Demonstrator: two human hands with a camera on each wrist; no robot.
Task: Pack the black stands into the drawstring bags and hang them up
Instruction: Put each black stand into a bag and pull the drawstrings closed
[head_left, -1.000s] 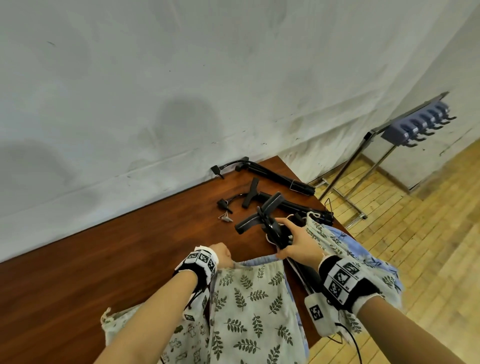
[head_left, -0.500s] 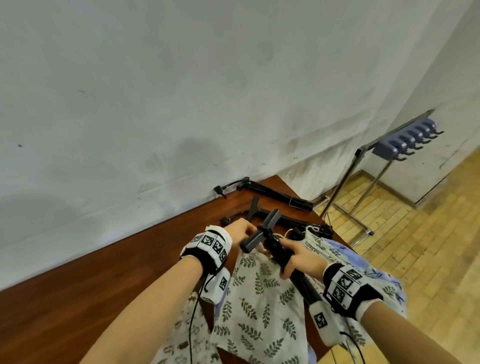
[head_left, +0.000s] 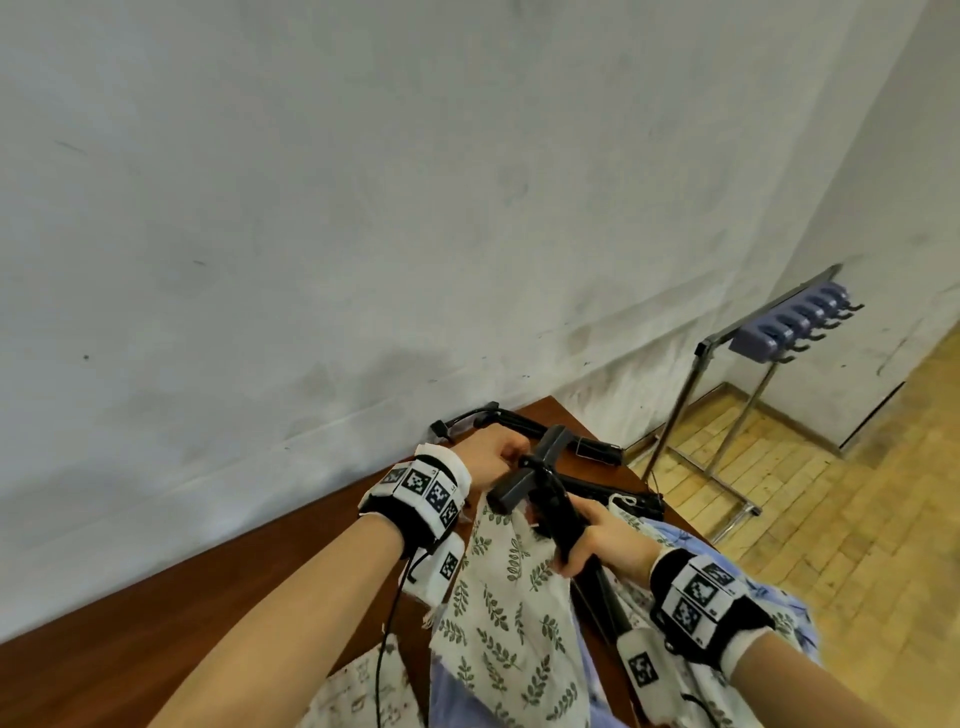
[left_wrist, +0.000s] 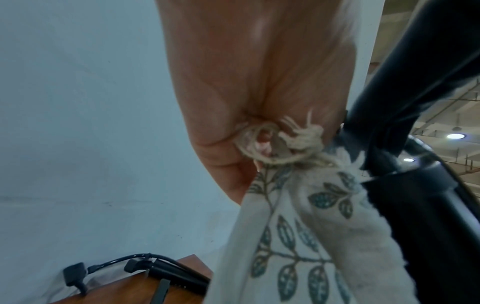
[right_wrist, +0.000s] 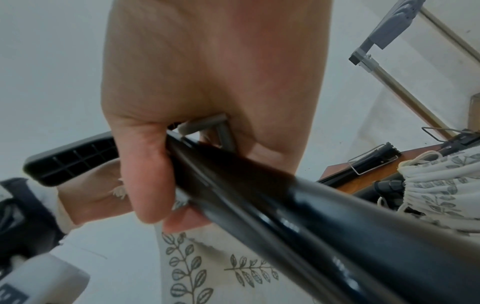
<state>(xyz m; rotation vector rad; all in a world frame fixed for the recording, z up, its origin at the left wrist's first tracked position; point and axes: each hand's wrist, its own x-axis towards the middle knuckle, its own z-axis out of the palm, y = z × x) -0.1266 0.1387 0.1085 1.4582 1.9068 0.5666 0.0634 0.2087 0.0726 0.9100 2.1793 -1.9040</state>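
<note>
Left hand (head_left: 491, 457) pinches the bag (head_left: 511, 587) cord; right hand (head_left: 605, 535) grips the stand (head_left: 550, 499). Hold the mouth wide; feed the stand in straight.

A brown wooden table (head_left: 197, 587) stands against a pale, scuffed wall (head_left: 363, 208) that fills most of the far side. To the right, on a yellowish wood-block floor (head_left: 857, 519), stands a metal rack (head_left: 675, 415) on slim legs, with a row of bluish hook blocks (head_left: 789, 327) along its top bar. In the left wrist view, ceiling lamps (left_wrist: 454, 136) glow overhead at the right.
</note>
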